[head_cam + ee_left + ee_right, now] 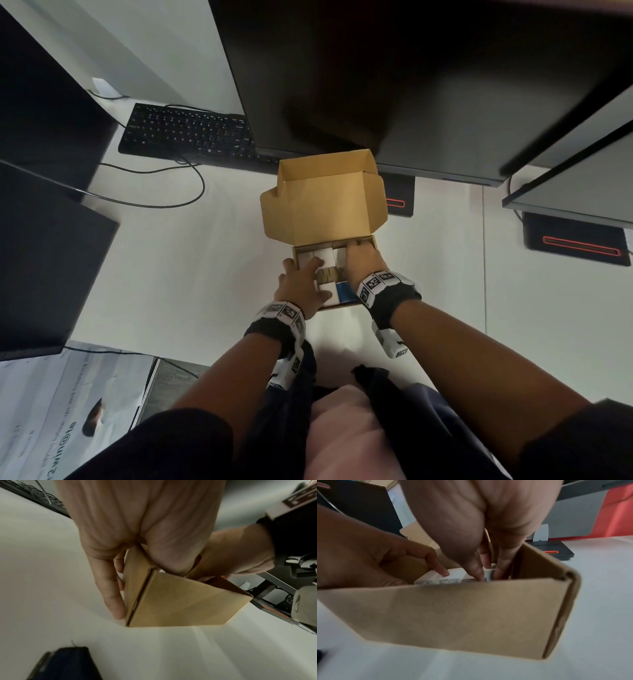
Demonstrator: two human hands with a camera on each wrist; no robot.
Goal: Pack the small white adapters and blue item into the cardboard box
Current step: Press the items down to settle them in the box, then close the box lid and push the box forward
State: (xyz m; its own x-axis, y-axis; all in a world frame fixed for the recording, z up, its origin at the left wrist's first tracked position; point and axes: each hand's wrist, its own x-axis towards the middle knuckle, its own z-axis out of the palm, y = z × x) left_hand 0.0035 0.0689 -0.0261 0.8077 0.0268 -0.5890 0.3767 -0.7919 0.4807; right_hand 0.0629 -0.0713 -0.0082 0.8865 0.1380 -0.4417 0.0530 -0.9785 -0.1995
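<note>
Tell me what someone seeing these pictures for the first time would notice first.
Probably the open cardboard box at the middle of the white desk, its lid standing up. Both hands are inside it: the right hand reaches into the far right corner among the white adapters, the left hand presses one down. A blue item lies at the near edge.

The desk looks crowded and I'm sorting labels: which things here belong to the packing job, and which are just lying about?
Part of the job:
cardboard box
white adapters
blue item
left hand
right hand

Just lying about:
keyboard
monitor
cable
printed sheet
</note>
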